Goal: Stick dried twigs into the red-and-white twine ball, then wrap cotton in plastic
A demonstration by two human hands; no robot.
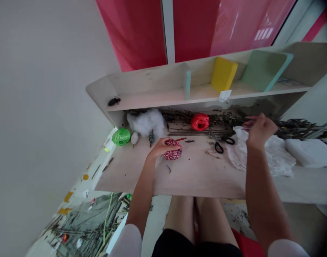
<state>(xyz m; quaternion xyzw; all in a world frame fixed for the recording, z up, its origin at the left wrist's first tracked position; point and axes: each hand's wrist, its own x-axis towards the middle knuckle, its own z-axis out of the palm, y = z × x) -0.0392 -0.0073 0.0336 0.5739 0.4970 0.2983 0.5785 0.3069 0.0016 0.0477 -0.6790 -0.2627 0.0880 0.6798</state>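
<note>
My left hand (161, 148) clasps a red-and-white ball of twine (173, 150) on the table (195, 178), while my right hand (260, 130) is raised, pinching a thin strand (246, 118) (too fine to make out properly) above a crumpled white plastic sheet (262, 153). Black-handled scissors (222, 144) lie between my hands. Beyond them sit dried twigs (176, 115), a red plastic bundle (200, 121), white cotton wool (146, 122) and a green raffia ball (121, 136).

Plain white wall (45, 114) along the left; red glass panels (134, 32) in a white frame (169, 28) overhead; pale wooden shelf unit (150, 87) beneath them; pale floor (78, 182) below, lower left.
</note>
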